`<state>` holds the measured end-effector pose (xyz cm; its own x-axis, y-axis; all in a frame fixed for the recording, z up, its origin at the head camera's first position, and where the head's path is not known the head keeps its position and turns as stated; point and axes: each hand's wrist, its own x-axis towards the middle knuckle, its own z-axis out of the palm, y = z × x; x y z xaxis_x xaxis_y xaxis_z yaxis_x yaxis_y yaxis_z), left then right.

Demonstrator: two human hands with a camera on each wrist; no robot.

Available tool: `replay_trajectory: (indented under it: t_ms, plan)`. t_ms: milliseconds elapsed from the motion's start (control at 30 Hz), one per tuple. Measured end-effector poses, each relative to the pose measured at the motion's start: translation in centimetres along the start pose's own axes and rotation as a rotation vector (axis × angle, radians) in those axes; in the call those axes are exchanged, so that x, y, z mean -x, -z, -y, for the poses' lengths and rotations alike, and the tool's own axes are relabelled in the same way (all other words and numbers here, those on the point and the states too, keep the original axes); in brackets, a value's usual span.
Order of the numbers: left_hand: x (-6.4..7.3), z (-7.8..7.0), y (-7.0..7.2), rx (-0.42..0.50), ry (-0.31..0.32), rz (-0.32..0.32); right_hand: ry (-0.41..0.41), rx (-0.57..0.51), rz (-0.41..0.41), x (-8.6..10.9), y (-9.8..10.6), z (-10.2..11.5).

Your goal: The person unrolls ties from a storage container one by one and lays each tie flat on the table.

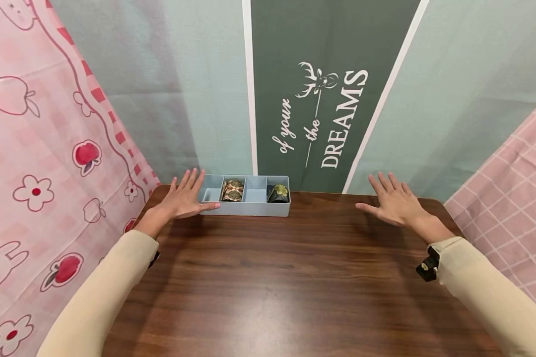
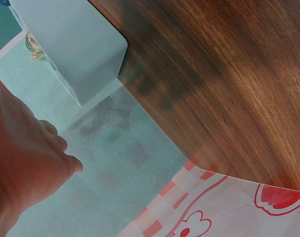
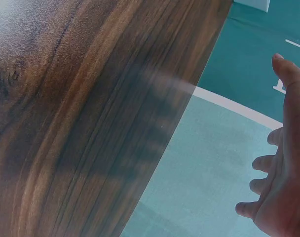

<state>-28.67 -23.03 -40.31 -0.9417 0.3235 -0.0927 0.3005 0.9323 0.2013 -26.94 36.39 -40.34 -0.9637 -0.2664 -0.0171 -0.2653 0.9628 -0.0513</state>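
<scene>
A pale blue divided box (image 1: 254, 209) stands at the back edge of the table, left of the middle. One compartment holds a brown and cream patterned rolled item (image 1: 233, 190); the rightmost holds a dark rolled item with a yellow-green flower (image 1: 278, 193). My left hand (image 1: 184, 199), fingers spread, hovers at the box's left end and hides part of it; it grips nothing. My right hand (image 1: 395, 202) is held out with spread fingers above the table's back right, apart from the box and holding nothing. In the left wrist view the box (image 2: 73, 42) appears beside the hand.
The brown wooden table (image 1: 268, 277) reaches back to a green curtain with white lettering (image 1: 344, 119). Pink patterned cloth (image 1: 62, 163) hangs on the left, and pink checked cloth (image 1: 513, 198) on the right. Each wrist wears a small black device (image 1: 428, 265).
</scene>
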Motion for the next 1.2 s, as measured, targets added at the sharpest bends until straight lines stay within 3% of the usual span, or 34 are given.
replay_trajectory:
  t_ms: [400,867,1200]
  plan:
    - [-0.3,-0.3,-0.2,0.0,-0.005,0.002,0.035,-0.012,-0.012,-0.2,0.2,1.1]
    - [-0.9,-0.1,-1.1,0.039,-0.025,0.0,0.156,0.022,-0.094,-0.9,0.2,2.8]
    - [-1.9,-0.3,-2.1,0.024,-0.027,-0.008,0.219,0.035,-0.108,-1.9,0.4,4.7]
